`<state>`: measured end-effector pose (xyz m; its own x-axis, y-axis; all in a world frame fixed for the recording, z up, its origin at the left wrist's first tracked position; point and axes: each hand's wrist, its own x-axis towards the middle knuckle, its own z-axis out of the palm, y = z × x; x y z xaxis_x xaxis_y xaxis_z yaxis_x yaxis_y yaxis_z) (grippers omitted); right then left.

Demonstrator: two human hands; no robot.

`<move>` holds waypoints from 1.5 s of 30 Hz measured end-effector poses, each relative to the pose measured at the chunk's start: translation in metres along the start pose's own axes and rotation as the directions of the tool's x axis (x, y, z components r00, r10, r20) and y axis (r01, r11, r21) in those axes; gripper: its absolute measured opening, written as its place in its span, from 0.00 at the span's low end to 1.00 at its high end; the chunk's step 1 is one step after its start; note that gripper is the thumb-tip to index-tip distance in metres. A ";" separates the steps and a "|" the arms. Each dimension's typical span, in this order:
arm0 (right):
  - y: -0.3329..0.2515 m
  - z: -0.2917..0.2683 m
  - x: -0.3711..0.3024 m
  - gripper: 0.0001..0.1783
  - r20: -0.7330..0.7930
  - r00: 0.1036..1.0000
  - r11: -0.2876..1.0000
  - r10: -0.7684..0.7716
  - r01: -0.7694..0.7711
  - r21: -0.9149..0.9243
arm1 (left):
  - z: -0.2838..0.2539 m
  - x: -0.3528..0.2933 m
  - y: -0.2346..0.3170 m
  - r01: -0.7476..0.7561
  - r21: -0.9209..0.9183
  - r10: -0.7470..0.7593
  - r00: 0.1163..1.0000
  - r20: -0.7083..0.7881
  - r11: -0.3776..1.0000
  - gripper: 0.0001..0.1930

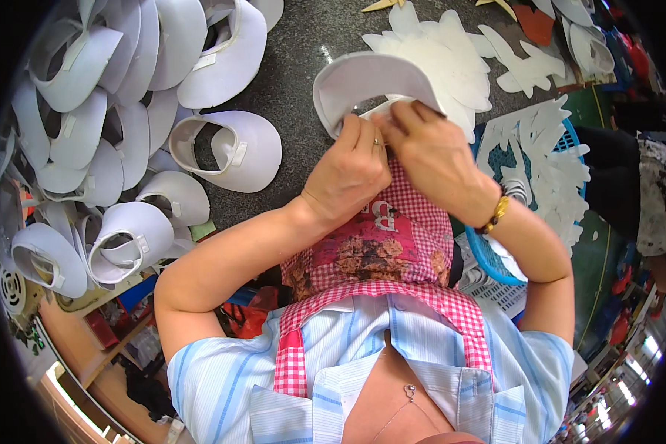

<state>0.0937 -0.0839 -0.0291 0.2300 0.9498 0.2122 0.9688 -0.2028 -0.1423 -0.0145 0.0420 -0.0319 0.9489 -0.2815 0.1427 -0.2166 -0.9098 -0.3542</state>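
Note:
A white sun visor (pixel 374 72) is held up in front of me, its curved brim pointing away and its band towards me. My left hand (pixel 351 159) pinches the band at its near left side, fingers closed. My right hand (pixel 429 152) is curled over the band's right side, fingertips bent down onto it. The two hands almost meet, and they hide most of the near part of the band. Just left of them a finished-looking white visor (pixel 255 152) lies on the dark speckled tabletop (pixel 296 81).
Many white visors (pixel 129 233) are heaped along the left. White flat cut pieces (pixel 440 63) lie in a pile beyond my right hand, near a brown-red scrap (pixel 534 24). A blue plastic basket (pixel 488 255) with white offcuts (pixel 544 152) stands at my right, by the green floor (pixel 596 296).

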 end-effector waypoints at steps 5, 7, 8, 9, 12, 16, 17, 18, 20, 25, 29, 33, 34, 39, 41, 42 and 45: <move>0.003 -0.001 -0.020 0.17 -0.035 0.999 0.999 0.027 -0.026 0.033 | -0.007 0.005 0.008 -0.040 0.078 0.041 0.999 -0.009 0.996 0.16; 0.002 -0.007 -0.019 0.18 -0.039 0.996 0.990 0.076 -0.071 0.121 | 0.000 0.007 0.012 -0.043 0.061 0.050 0.993 -0.110 0.997 0.17; 0.002 -0.010 -0.018 0.19 -0.030 0.992 0.971 0.121 -0.112 0.213 | 0.003 0.007 0.012 -0.045 0.035 0.052 0.978 -0.204 0.998 0.17; 0.008 -0.009 -0.020 0.19 -0.027 0.991 0.971 0.127 -0.119 0.207 | 0.002 0.009 0.013 -0.050 0.030 0.055 0.976 -0.211 0.998 0.17; 0.021 -0.004 -0.024 0.20 -0.052 0.952 0.772 0.302 -0.212 0.599 | -0.001 0.012 0.015 -0.125 0.011 0.125 0.992 0.011 0.992 0.19; 0.018 -0.007 -0.027 0.20 0.016 0.951 0.787 0.309 -0.265 0.558 | -0.003 0.013 0.013 -0.116 0.036 0.118 0.993 -0.032 0.993 0.18; 0.015 -0.007 -0.025 0.18 -0.023 0.961 0.832 0.276 -0.227 0.506 | -0.004 0.013 0.012 -0.085 -0.011 0.083 0.992 -0.096 0.996 0.18; 0.014 -0.008 -0.023 0.17 -0.063 0.970 0.875 0.236 -0.184 0.448 | -0.004 0.015 0.013 -0.081 -0.007 0.080 0.992 -0.100 0.997 0.18; 0.013 -0.002 -0.022 0.14 -0.062 0.981 0.927 0.182 -0.151 0.342 | -0.004 0.016 0.018 0.030 -0.100 -0.037 0.997 -0.070 0.995 0.18; 0.012 0.003 -0.020 0.09 -0.086 0.996 0.997 0.015 -0.009 0.071 | 0.012 0.006 0.018 0.063 -0.119 -0.082 0.984 -0.161 0.991 0.18; 0.015 0.000 -0.021 0.13 -0.024 0.995 0.981 0.095 -0.089 0.172 | 0.015 0.005 0.013 0.055 -0.193 -0.098 0.970 -0.223 0.980 0.19; 0.022 -0.010 -0.025 0.22 0.035 0.993 0.896 0.110 -0.114 0.430 | 0.017 0.003 0.008 -0.026 -0.140 -0.005 0.976 -0.217 0.990 0.20; 0.021 -0.008 -0.027 0.26 0.016 0.992 0.905 0.129 -0.124 0.407 | 0.015 0.004 0.006 -0.078 -0.092 0.059 0.979 -0.195 0.993 0.19; 0.025 0.013 -0.042 0.25 -0.140 0.990 0.955 0.017 0.025 0.294 | 0.010 0.008 0.006 -0.182 -0.003 0.179 0.971 -0.162 0.983 0.19; 0.034 0.018 -0.046 0.23 -0.176 0.984 0.945 -0.020 0.076 0.318 | 0.011 0.008 0.004 -0.167 -0.062 0.153 0.971 -0.185 0.984 0.20; 0.035 0.019 -0.047 0.23 -0.163 0.986 0.917 -0.013 0.077 0.391 | 0.010 0.008 0.004 -0.165 -0.054 0.152 0.971 -0.185 0.985 0.20; 0.021 0.013 -0.035 0.18 -0.193 0.979 0.906 0.060 0.028 0.423 | 0.010 0.008 0.005 -0.174 -0.051 0.167 0.979 -0.116 0.983 0.19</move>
<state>0.1050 -0.1183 -0.0522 0.3011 0.8720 0.3859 0.8450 -0.0564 -0.5318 -0.0061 0.0383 -0.0421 0.8662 -0.4628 0.1883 -0.3895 -0.8615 -0.3256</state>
